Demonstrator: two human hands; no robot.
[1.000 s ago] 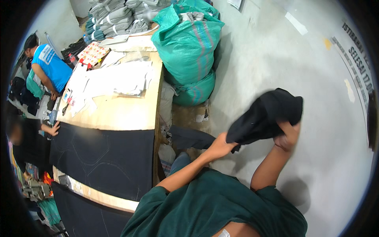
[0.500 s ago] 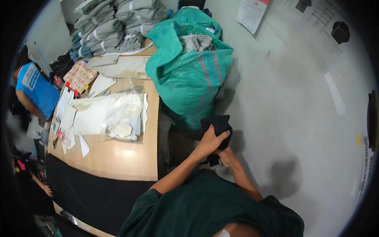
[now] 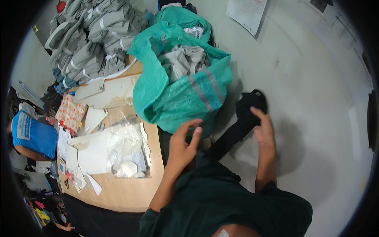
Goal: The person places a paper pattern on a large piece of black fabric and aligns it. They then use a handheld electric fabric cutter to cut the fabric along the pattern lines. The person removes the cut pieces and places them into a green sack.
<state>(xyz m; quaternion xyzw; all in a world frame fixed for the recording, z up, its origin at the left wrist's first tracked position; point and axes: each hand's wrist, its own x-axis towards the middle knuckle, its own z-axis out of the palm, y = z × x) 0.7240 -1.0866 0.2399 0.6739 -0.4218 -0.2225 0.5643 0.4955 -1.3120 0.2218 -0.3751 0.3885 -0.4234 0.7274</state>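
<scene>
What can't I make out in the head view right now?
- Black cloth, head view: lower end lost against the dark shirt.
- Grey cloth, head view: lower part hidden by the green sack.
- Clear bag, head view: contents unclear through creased, shiny plastic.
- Calendar, head view: top cut off by the upper edge.

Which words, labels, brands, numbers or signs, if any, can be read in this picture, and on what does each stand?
None reads clearly.
Wall calendar: print too small.
Blue shirt: print on its white back panel, blurred.
Wall print, upper right: too faint and small.
Black cloth: small white mark, unreadable.
</scene>
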